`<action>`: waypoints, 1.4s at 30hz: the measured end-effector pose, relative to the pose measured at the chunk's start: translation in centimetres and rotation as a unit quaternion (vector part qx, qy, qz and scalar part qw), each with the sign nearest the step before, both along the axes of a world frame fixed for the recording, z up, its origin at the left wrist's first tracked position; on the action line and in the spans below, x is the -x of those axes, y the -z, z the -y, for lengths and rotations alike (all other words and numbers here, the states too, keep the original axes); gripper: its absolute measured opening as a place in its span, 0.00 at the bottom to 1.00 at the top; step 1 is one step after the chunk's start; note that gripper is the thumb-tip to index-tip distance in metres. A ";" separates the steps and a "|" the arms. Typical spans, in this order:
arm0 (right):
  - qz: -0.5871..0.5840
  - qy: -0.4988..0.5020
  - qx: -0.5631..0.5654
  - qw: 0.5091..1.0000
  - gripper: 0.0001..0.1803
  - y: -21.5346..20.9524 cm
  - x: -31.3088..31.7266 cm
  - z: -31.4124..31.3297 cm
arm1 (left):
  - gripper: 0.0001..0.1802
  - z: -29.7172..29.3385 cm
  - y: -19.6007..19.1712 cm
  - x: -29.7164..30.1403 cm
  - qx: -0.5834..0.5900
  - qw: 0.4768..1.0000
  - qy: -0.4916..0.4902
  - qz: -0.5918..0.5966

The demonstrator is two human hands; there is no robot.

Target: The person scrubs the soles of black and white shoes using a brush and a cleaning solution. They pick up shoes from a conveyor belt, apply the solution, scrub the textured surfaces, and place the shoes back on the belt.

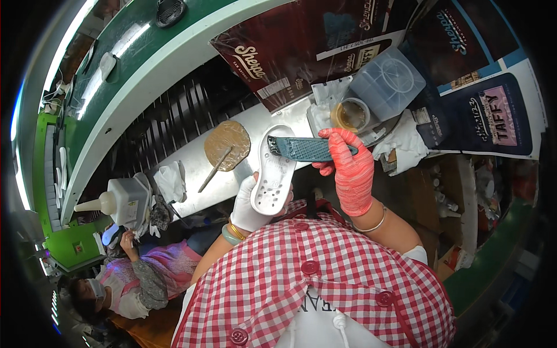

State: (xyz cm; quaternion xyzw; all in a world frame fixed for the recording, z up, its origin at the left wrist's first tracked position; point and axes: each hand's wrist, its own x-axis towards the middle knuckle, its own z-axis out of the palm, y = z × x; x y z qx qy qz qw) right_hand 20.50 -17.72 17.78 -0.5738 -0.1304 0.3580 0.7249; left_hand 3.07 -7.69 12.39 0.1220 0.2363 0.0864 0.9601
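Observation:
A white shoe sole (270, 188) with small holes toward its near end is held upright in front of my chest. My left hand (246, 204), in a white glove, is closed around the sole's lower left side. My right hand (353, 174), in a coral-red glove, grips a teal brush (307, 149) with a textured handle. The brush's dark bristle end meets the upper part of the sole's face. Some of my right fingers are hidden behind the brush and hand.
Beyond the sole, a metal worktop (200, 136) carries a round brown lid-like disc (232, 139) with a stick. A cup of amber liquid (351, 115) stands by a clear plastic tub (387, 81) and cardboard (290, 52). At left are a spouted bottle (127, 200) and a co-worker (156, 272).

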 end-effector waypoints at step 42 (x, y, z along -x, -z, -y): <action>-0.009 -0.404 0.114 0.907 0.12 -5.3 -1.5 0.3 | 0.25 -0.1 -1.3 0.2 0.074 0.983 0.153 0.076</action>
